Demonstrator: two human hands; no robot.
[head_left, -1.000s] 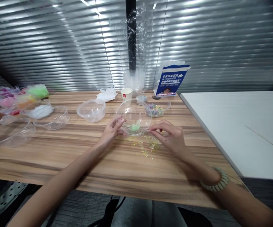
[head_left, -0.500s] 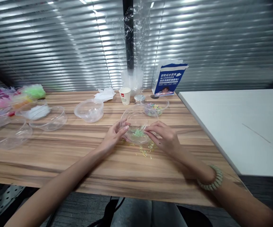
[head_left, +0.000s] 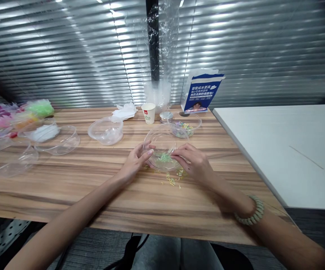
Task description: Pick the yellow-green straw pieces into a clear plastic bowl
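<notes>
A clear plastic bowl (head_left: 165,129) is tilted toward me above the wooden table, with small light-green strips (head_left: 164,157) in its lower part. My left hand (head_left: 140,155) grips the bowl's left rim, thumb on the near side and fingers around it. Over the right side of the bowl, my right hand (head_left: 192,159) has thumb and forefinger pinched together at the green strips; what lies between the fingertips is too small to make out. Loose yellow strips (head_left: 172,180) are scattered on the table just below the bowl.
Behind the bowl stand another clear bowl with multicoloured bits (head_left: 183,129), a paper cup (head_left: 149,113), a tin (head_left: 166,117) and a blue-and-white bag (head_left: 203,92). Several clear bowls (head_left: 106,131) and colourful bundles (head_left: 24,112) lie to the left. A white tabletop (head_left: 280,150) adjoins on the right.
My right hand's fingertips have shifted very slightly left over the green strips. My left hand and the bowl stay in place.
</notes>
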